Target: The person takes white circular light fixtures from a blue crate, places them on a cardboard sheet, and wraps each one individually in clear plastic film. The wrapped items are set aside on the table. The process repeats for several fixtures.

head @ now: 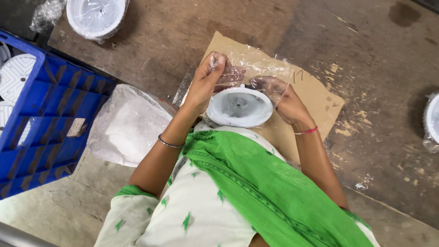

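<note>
White round disc (239, 107), centre of the frame, just above the green cloth (270, 183) draped over the lap. Held low and close to the body, flat face up, so that the clear plastic film (249, 61) can be drawn around its far edge. Resting over a sheet of brown cardboard (315, 98) laid on the worn floor (375, 55), probably to keep the part off the grime.

Left hand (208, 82), at centre and a little left: grip closed, fingertips pinched together on a gathered fold of the film just above the disc's rim. Right hand (281, 98), just right of the disc: fingers curled down under the film at the rim, wrapped in it; closed on the film as far as can be told, though the fingertips are blurred by the plastic.

Disc itself: shallow, moulded, pale grey-white, with a raised rim, a small dark hole in the middle and faint ribs around it. Matte, clean, no visible damage.

Upper left of the frame: a similar disc already in plastic (96, 17). Left edge: blue crate (50, 105) with more white discs inside. Beside it, a white sack (128, 123). Right edge: another wrapped disc (432, 121), partly cut off.
</note>
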The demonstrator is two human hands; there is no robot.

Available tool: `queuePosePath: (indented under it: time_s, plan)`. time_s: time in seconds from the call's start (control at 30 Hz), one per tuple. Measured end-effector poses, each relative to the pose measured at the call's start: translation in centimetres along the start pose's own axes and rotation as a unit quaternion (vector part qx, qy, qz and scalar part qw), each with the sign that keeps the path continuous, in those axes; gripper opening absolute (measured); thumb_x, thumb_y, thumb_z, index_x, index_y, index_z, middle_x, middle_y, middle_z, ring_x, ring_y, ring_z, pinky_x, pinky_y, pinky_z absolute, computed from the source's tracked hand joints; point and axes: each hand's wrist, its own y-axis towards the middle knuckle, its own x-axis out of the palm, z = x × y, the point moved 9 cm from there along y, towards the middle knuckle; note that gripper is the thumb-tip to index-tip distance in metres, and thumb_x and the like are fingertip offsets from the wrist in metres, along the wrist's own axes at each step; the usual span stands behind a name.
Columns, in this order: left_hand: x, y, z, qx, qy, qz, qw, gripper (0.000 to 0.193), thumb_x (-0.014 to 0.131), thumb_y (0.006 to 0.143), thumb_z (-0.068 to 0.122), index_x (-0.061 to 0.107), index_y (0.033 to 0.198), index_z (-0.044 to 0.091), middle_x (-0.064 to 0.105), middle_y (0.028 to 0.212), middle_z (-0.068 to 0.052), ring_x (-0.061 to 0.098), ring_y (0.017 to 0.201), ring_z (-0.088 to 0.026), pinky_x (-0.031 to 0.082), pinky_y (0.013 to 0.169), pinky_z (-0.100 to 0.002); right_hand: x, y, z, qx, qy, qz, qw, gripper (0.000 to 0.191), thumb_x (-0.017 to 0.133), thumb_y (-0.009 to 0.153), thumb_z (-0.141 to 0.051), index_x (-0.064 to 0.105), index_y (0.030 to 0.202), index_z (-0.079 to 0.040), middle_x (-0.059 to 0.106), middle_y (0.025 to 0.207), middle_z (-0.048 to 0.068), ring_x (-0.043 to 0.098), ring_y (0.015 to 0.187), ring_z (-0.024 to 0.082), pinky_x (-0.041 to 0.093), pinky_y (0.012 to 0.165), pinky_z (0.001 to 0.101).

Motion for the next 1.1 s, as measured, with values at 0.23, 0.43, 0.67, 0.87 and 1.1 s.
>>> queuePosePath:
  time_s: [0.23,0.43,0.67,0.87,1.1]
  plan:
    - [0.7,-0.2,0.5,-0.015,0.016,-0.006,1.0,0.034,0.048,0.107,0.039,0.056,0.118,0.008,0.076,0.113,-0.013,0.078,0.101,-0.02,0.067,0.081,-0.034,0.5,1.1,-2.1,0.012,-0.146,-0.044,0.988,0.042,0.066,0.102,-0.02,0.062,0.138,0.001,0.069,0.127,0.006,0.064,0.113,0.012,0.054,0.099,0.0288]
    - [1.5,-0.3,0.9,0.0,0.006,-0.029,1.0,0.037,0.05,0.109,0.039,0.057,0.122,0.006,0.074,0.114,-0.015,0.076,0.099,-0.022,0.067,0.083,-0.036,2.6,1.2,-5.5,0.024,-0.212,-0.106,0.971,0.042,0.069,0.098,-0.009,0.063,0.138,0.0,0.072,0.121,0.004,0.065,0.106,0.009,0.056,0.095,0.0278]
    - [1.6,-0.7,0.4,-0.017,0.017,-0.026,0.999,0.038,0.049,0.108,0.041,0.059,0.122,0.007,0.073,0.112,-0.011,0.075,0.101,-0.018,0.066,0.082,-0.033,5.1,0.5,-8.8,-0.038,-0.468,-0.142,0.872,0.043,0.07,0.095,-0.02,0.065,0.135,-0.004,0.077,0.105,0.015,0.073,0.085,0.022,0.057,0.077,0.0357]
    - [1.5,-0.8,-0.1,-0.017,0.029,-0.02,0.999,0.036,0.051,0.11,0.04,0.059,0.123,0.007,0.066,0.11,-0.003,0.071,0.103,-0.013,0.065,0.084,-0.033,5.2,0.1,-9.2,-0.055,-0.515,-0.111,0.848,0.04,0.059,0.1,-0.022,0.062,0.137,-0.004,0.072,0.102,0.022,0.073,0.086,0.035,0.056,0.076,0.0421]
    - [1.9,-0.6,1.0,-0.001,0.098,-0.058,0.993,0.03,0.053,0.108,0.032,0.065,0.121,0.008,0.064,0.117,0.002,0.066,0.111,-0.01,0.065,0.088,-0.032,4.4,0.7,-7.9,-0.049,-0.543,-0.088,0.833,0.023,0.059,0.1,-0.02,0.065,0.11,-0.001,0.068,0.085,0.023,0.066,0.075,0.04,0.051,0.068,0.0475]
